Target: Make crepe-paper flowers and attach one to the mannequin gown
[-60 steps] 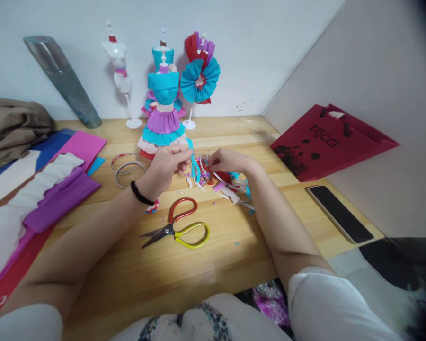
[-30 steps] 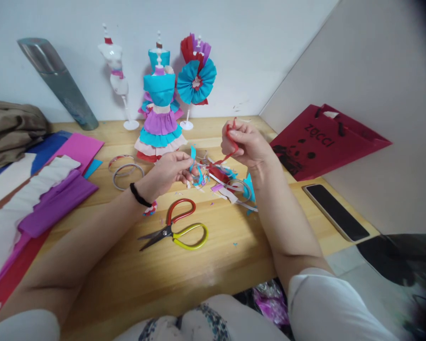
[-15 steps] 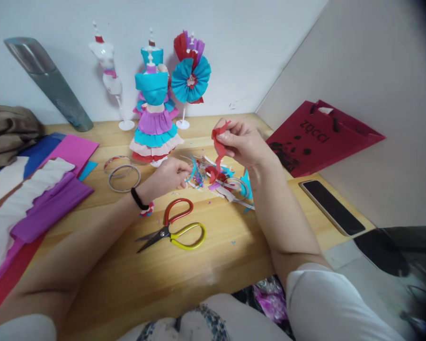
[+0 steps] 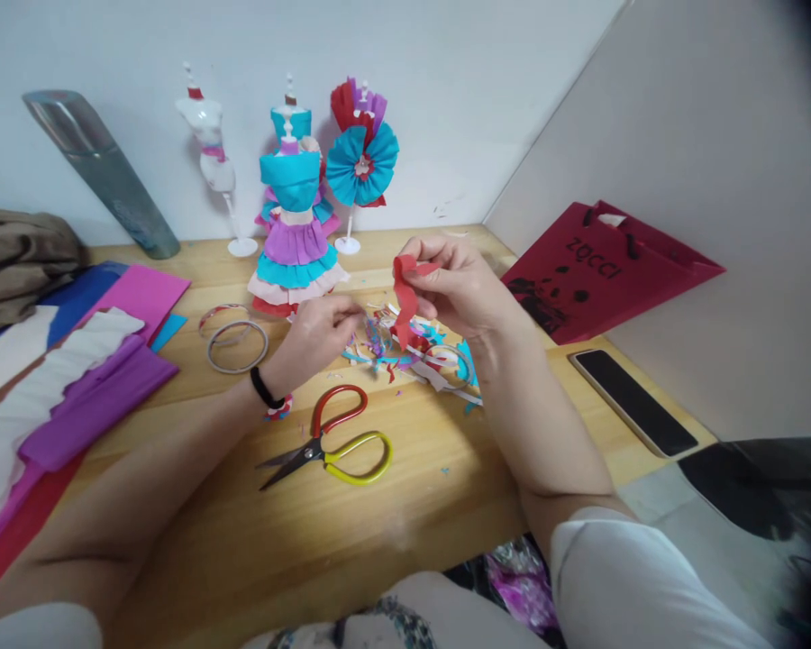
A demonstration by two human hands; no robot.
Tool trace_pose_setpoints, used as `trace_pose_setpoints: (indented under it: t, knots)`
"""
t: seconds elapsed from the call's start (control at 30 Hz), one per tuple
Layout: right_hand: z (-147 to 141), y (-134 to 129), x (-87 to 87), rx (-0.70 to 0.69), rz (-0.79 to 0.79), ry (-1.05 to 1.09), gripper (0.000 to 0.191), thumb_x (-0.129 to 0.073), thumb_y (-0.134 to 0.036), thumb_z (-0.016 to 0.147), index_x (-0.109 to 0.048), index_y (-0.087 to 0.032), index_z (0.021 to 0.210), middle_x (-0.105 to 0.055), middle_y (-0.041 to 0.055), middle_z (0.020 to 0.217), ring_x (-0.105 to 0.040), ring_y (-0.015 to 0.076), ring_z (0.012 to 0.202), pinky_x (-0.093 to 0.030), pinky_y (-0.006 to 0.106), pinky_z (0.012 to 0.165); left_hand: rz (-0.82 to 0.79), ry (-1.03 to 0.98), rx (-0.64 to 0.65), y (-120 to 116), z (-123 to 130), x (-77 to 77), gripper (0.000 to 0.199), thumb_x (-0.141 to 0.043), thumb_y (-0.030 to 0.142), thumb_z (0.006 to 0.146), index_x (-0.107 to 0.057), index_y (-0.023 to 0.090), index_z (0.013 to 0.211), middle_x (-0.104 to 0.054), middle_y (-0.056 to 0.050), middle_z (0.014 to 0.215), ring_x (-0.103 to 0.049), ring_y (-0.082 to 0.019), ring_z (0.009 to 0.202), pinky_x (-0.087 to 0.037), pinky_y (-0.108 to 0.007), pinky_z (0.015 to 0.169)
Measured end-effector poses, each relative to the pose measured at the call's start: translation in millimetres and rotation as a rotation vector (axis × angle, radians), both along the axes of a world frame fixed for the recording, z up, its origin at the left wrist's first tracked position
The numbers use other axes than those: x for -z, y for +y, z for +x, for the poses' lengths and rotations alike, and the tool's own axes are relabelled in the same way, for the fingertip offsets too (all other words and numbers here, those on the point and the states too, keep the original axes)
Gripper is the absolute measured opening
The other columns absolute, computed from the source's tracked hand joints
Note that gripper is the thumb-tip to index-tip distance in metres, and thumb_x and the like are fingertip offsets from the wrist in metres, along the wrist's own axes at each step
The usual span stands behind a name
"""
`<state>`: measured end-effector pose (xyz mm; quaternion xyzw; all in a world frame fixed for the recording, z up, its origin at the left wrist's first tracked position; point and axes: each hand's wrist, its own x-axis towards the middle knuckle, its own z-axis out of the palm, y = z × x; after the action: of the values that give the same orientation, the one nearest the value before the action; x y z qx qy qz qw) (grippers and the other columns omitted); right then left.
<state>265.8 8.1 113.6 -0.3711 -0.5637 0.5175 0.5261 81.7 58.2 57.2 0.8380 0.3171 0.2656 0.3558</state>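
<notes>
My right hand [image 4: 452, 279] pinches a wavy red crepe paper strip [image 4: 405, 306], which dangles over a heap of paper scraps [image 4: 382, 338]. At the heap's left side hovers my left hand [image 4: 317, 333], fingers curled together; whether anything is in them is hidden. Below lie scissors [image 4: 321, 446] with one red and one yellow handle, blades slightly apart. Just behind my left hand stands a small mannequin [image 4: 290, 225] in a tiered paper dress of blue, purple, pink and red.
More mannequins stand along the wall, one nearly bare [image 4: 206, 153]. Tape rolls [image 4: 236, 347] lie left of my left hand, folded coloured paper [image 4: 101, 388] farther left. A grey-green bottle [image 4: 112, 171] is at the back. Rightward are a red paper bag [image 4: 601, 270] and a phone [image 4: 632, 401].
The red strip has swung slightly left and down with my right hand. A blue strip near my left fingertips is no longer there; a blue strip lies on the heap's near edge.
</notes>
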Motion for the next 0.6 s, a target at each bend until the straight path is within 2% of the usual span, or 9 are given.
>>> trace_pose_setpoints:
  t: [0.07,0.13,0.2,0.37,0.6]
  knots:
    - [-2.4,1.8,2.2,0.043,-0.034,0.015,0.032,-0.084,-0.038,0.069,-0.059,-0.019,0.072,-0.058,-0.0052,0.051,-0.043,0.0050,0.035,-0.029,0.018,0.034,-0.242,-0.129,0.030,-4.3,0.3,-6.4,0.027,-0.046,0.028,0.094,-0.064,0.013,0.082,-0.063,-0.002,0.061,-0.053,-0.011,0.052,-0.042,-0.023,0.052]
    - [-4.4,4.6,5.0,0.085,-0.059,0.031,0.029,-0.083,-0.035,0.069,-0.059,-0.019,0.072,-0.058,-0.0052,0.049,-0.046,0.0060,0.036,-0.030,0.017,0.034,-0.461,-0.257,0.084,-10.9,1.1,-11.7,0.035,-0.045,0.040,0.096,-0.062,0.014,0.080,-0.058,0.000,0.053,-0.049,-0.009,0.045,-0.038,-0.020,0.045]
    - [-6.4,6.9,7.1,0.119,-0.078,0.049,0.027,-0.082,-0.032,0.068,-0.059,-0.019,0.071,-0.057,-0.0053,0.049,-0.048,0.0071,0.036,-0.031,0.017,0.033,-0.560,-0.290,0.135,-17.2,2.2,-15.0,0.033,-0.053,0.042,0.092,-0.061,0.014,0.077,-0.057,0.001,0.052,-0.049,-0.008,0.044,-0.035,-0.018,0.042]
    - [-9.7,9.0,6.8,0.193,-0.097,0.110,0.019,-0.081,-0.025,0.063,-0.063,-0.019,0.067,-0.060,-0.0040,0.052,-0.048,0.0069,0.036,-0.030,0.018,0.031,-0.633,-0.264,0.152,-20.0,1.1,-19.4,0.021,-0.066,0.030,0.081,-0.064,0.011,0.072,-0.066,-0.002,0.064,-0.044,-0.003,0.042,-0.031,-0.016,0.040]
    - [-8.2,10.7,5.0,0.182,-0.168,0.271,0.013,-0.076,-0.020,0.062,-0.064,-0.015,0.062,-0.068,0.0013,0.060,-0.046,0.0038,0.039,-0.035,0.015,0.035,-0.634,-0.090,0.201,-6.1,-11.8,-35.2,0.025,-0.068,0.035,0.080,-0.064,0.012,0.069,-0.063,0.000,0.059,-0.042,-0.003,0.041,-0.029,-0.017,0.040]
